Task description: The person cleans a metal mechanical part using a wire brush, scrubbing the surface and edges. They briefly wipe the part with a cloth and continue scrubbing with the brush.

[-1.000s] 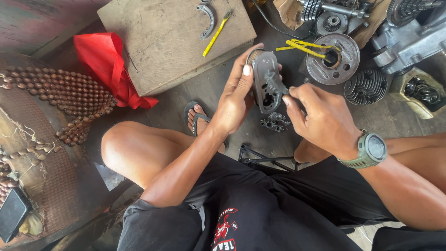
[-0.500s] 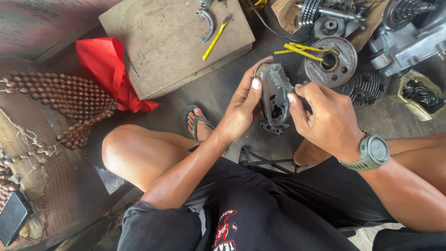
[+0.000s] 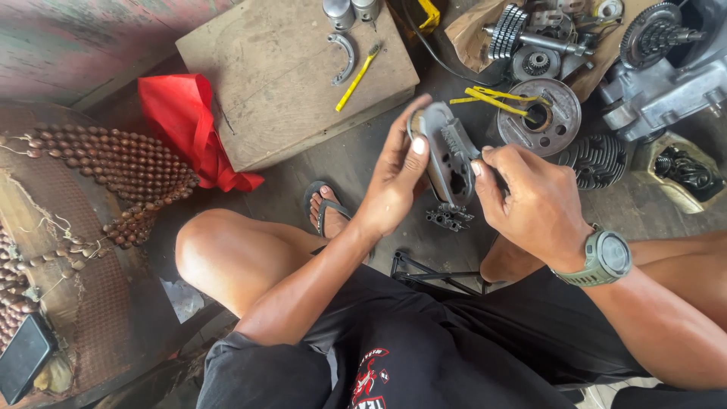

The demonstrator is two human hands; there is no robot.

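My left hand (image 3: pixel 394 178) grips an oblong grey metal engine cover (image 3: pixel 448 155) by its left edge, thumb across the face. My right hand (image 3: pixel 526 201), with a green watch on the wrist, pinches the cover's right edge; whatever small part it holds there is hidden by the fingers. Both hands hold the cover above the dark floor, between my knees. A small dark metal part (image 3: pixel 448 218) lies on the floor just below the cover.
A wooden block (image 3: pixel 280 76) at the back carries a curved metal piece (image 3: pixel 345 54) and a yellow toothbrush (image 3: pixel 357 76). A red cloth (image 3: pixel 189 125) lies left. Gears (image 3: pixel 515 30), a round plate (image 3: pixel 541 115), a finned cylinder head (image 3: pixel 602 159) and an engine case (image 3: pixel 666 83) crowd the right.
The cover has turned in my hands from face-on towards edge-on and tilted. My right hand has closed in onto its right edge, hiding the small dark piece it held.
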